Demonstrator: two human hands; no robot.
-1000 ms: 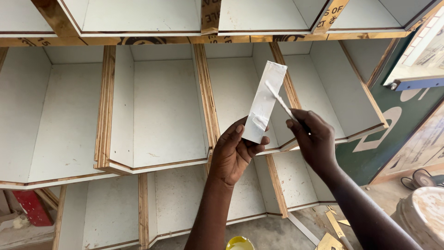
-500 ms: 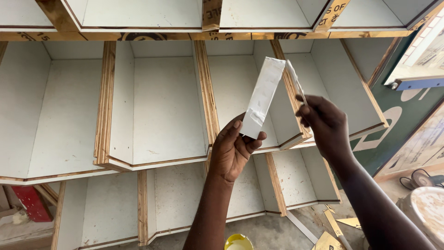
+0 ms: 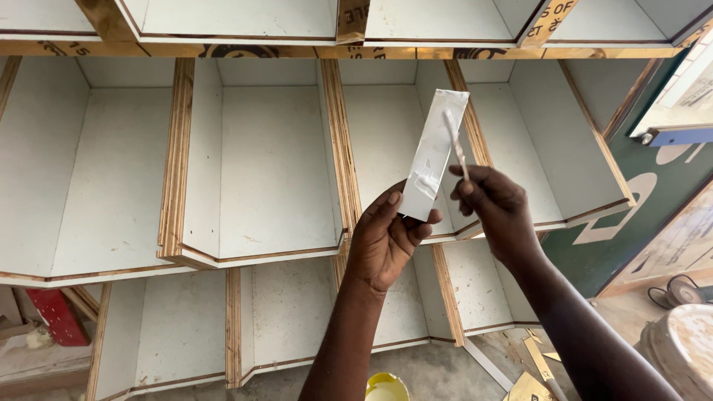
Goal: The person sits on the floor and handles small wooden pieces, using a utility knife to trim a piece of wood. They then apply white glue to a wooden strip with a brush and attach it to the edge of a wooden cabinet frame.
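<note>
My left hand (image 3: 386, 241) grips the lower end of a long white strip (image 3: 434, 152), a flat piece held upright and slightly tilted to the right. My right hand (image 3: 494, 208) pinches a thin white stick (image 3: 454, 141) whose upper end lies against the face of the strip near its top. Both hands are raised in front of a white-faced shelf unit (image 3: 275, 163) with bare plywood edges.
The shelf unit fills the view with several open compartments and plywood dividers (image 3: 340, 148). A yellow container (image 3: 386, 388) sits low at the bottom. A red object (image 3: 56, 315) lies at lower left, a round pale bucket (image 3: 679, 349) at lower right, wood offcuts (image 3: 535, 371) on the floor.
The stick in my right hand has slid upward along the strip, from the middle to near its top. My left hand has tipped the strip more upright.
</note>
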